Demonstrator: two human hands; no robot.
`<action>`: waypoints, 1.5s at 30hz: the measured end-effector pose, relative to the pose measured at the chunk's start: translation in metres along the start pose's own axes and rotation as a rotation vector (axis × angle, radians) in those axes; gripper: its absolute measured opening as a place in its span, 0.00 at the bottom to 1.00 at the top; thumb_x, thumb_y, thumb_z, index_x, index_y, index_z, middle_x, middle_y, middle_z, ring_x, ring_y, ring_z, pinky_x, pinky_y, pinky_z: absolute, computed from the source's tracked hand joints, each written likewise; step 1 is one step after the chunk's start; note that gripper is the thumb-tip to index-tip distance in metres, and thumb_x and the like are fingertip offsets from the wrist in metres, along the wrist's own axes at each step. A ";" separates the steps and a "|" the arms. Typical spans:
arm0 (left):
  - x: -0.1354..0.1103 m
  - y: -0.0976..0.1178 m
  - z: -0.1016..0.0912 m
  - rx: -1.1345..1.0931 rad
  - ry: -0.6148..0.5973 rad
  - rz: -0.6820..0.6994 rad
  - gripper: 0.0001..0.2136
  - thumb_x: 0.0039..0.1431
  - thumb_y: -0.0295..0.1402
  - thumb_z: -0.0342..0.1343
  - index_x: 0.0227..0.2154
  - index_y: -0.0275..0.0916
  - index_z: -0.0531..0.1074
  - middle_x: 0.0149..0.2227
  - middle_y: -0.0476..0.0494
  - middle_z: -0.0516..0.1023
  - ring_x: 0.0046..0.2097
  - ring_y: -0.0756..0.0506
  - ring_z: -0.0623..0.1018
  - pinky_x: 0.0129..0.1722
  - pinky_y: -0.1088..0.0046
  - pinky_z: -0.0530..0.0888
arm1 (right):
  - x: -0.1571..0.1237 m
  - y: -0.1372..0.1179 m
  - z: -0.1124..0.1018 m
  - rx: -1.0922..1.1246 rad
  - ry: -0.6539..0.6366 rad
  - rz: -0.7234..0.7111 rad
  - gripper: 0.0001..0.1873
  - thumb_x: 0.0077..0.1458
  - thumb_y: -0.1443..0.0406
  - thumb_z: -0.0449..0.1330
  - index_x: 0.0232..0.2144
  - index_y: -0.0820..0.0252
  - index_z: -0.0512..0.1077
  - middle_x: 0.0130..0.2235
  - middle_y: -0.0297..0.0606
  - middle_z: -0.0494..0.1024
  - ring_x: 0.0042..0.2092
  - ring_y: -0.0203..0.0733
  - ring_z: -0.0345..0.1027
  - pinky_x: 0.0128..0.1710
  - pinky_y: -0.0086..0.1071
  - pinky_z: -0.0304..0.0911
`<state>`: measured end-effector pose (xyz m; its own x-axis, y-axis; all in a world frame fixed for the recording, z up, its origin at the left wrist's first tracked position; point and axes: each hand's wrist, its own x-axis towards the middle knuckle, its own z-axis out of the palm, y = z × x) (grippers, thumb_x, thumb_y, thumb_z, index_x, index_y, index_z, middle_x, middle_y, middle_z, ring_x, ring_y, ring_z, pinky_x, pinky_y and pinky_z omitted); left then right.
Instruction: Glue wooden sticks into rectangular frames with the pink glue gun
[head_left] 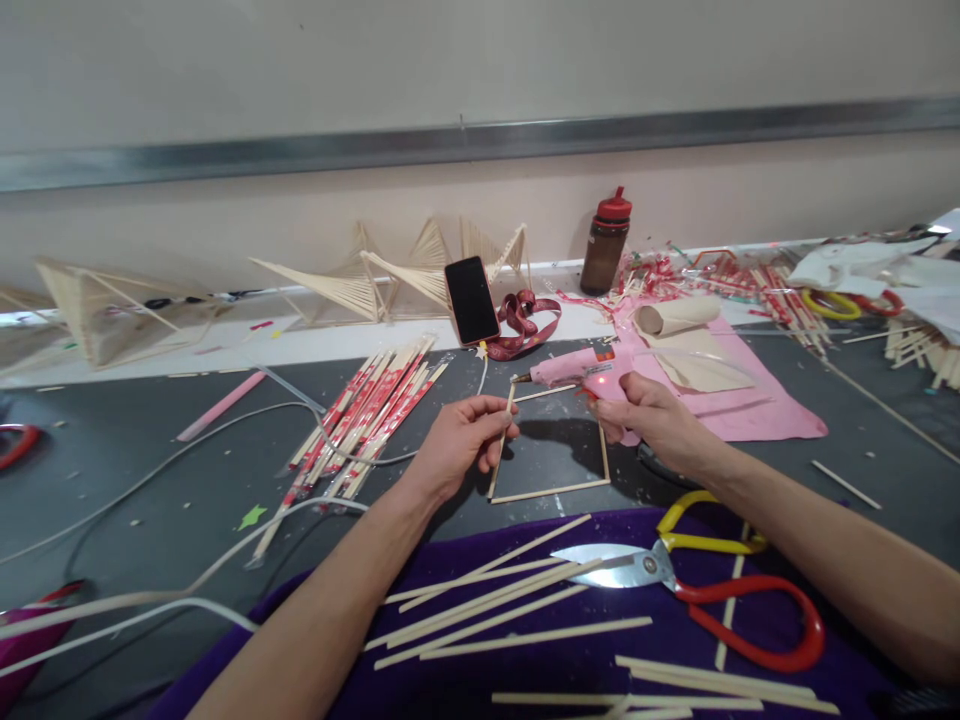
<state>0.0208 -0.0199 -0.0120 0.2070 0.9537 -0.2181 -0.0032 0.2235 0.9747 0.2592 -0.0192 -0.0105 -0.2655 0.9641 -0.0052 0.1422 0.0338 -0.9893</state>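
My left hand (461, 440) pinches the left side of a square frame of thin wooden sticks (551, 490), which lies on the dark table (150, 460). My right hand (649, 420) grips a pink hot glue gun (592, 370). Its nozzle points left at the frame's upper left corner. Several loose wooden sticks (487, 610) lie on a purple cloth (570, 660) near me, beside scissors (675, 585) with red and yellow handles.
A pile of red-wrapped chopsticks (367, 415) lies left of the frame. A phone (472, 300) leans on stick models (390, 275) by the wall, near a brown bottle (606, 245). Pink paper (750, 410) with a paper roll lies right. White cables (187, 450) cross the table.
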 end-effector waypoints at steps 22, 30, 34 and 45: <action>-0.001 0.001 0.001 0.035 0.020 -0.025 0.12 0.48 0.37 0.61 0.33 0.34 0.74 0.24 0.47 0.77 0.15 0.57 0.66 0.12 0.83 0.60 | 0.002 0.003 -0.006 -0.033 0.050 -0.021 0.13 0.50 0.59 0.60 0.25 0.59 0.60 0.19 0.28 0.66 0.22 0.31 0.57 0.22 0.28 0.50; -0.001 0.001 0.000 0.046 0.028 -0.018 0.11 0.48 0.36 0.60 0.33 0.33 0.73 0.24 0.46 0.76 0.15 0.58 0.66 0.12 0.84 0.59 | 0.001 0.001 -0.007 -0.035 0.041 -0.017 0.14 0.51 0.59 0.59 0.23 0.59 0.59 0.18 0.28 0.66 0.21 0.30 0.56 0.21 0.27 0.49; -0.001 0.001 0.000 0.050 0.024 -0.011 0.11 0.49 0.36 0.60 0.33 0.33 0.73 0.24 0.46 0.76 0.15 0.58 0.66 0.12 0.83 0.59 | 0.000 0.002 -0.007 -0.029 0.038 -0.006 0.15 0.51 0.58 0.59 0.22 0.58 0.59 0.18 0.27 0.66 0.21 0.30 0.56 0.21 0.27 0.50; 0.000 0.001 -0.002 0.049 0.041 0.007 0.13 0.47 0.36 0.61 0.34 0.32 0.74 0.23 0.47 0.75 0.15 0.59 0.62 0.12 0.84 0.56 | 0.001 0.001 -0.008 -0.028 0.053 -0.005 0.16 0.51 0.58 0.59 0.22 0.58 0.58 0.16 0.27 0.65 0.19 0.29 0.56 0.19 0.26 0.49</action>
<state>0.0188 -0.0191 -0.0109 0.1672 0.9629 -0.2119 0.0435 0.2076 0.9773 0.2671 -0.0161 -0.0100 -0.2153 0.9765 0.0085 0.1673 0.0454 -0.9849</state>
